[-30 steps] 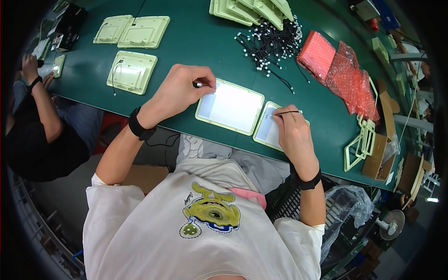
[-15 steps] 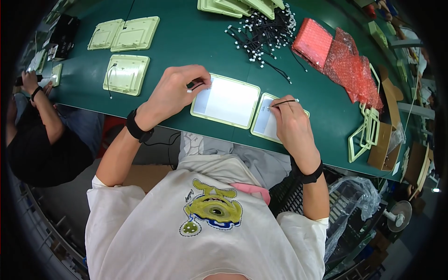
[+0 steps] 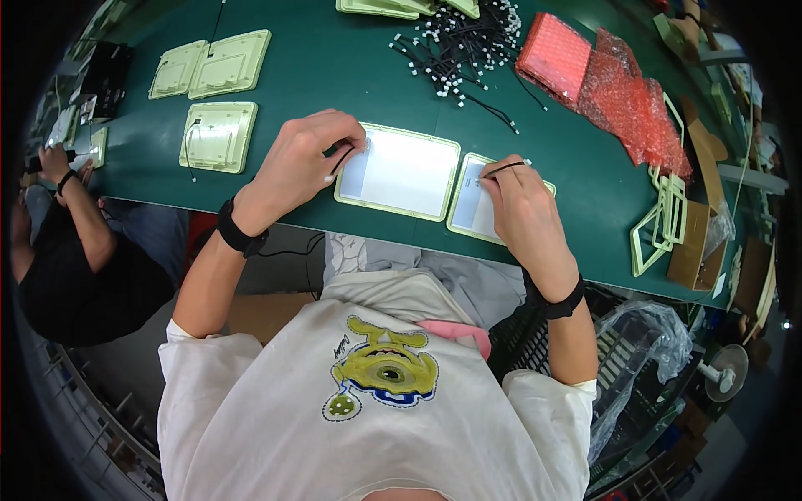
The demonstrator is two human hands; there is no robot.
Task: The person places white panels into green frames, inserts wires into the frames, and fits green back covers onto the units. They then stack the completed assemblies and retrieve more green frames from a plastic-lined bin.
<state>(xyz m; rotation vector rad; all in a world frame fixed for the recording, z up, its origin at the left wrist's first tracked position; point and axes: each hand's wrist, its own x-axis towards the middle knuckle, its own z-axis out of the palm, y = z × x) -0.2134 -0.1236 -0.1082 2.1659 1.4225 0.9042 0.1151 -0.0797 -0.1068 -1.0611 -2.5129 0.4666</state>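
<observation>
Two pale green frames with white panels lie side by side on the table before me. Over the left edge of the bigger panel (image 3: 405, 171), my left hand (image 3: 305, 159) pinches a short black cable (image 3: 341, 160) with a white connector at its lower end. My right hand (image 3: 528, 219) is closed at the smaller panel (image 3: 473, 209) and covers its right part. A second black cable (image 3: 504, 168) sticks out over its fingers, with a white plug at the tip. My fingertips hide the inner ends of both cables.
Beyond the panels lies a heap of black cables (image 3: 459, 50). Pale green housings (image 3: 219, 138) rest at the left, more at the far edge. At the right are red bubble wrap (image 3: 622, 117), empty green frames (image 3: 664, 217) and a cardboard box (image 3: 693, 242). A co-worker (image 3: 83, 250) sits left.
The cable in my left hand now hangs more steeply, its connector lower beside the panel's edge. My right hand stays at the smaller panel. The whole view has shifted slightly.
</observation>
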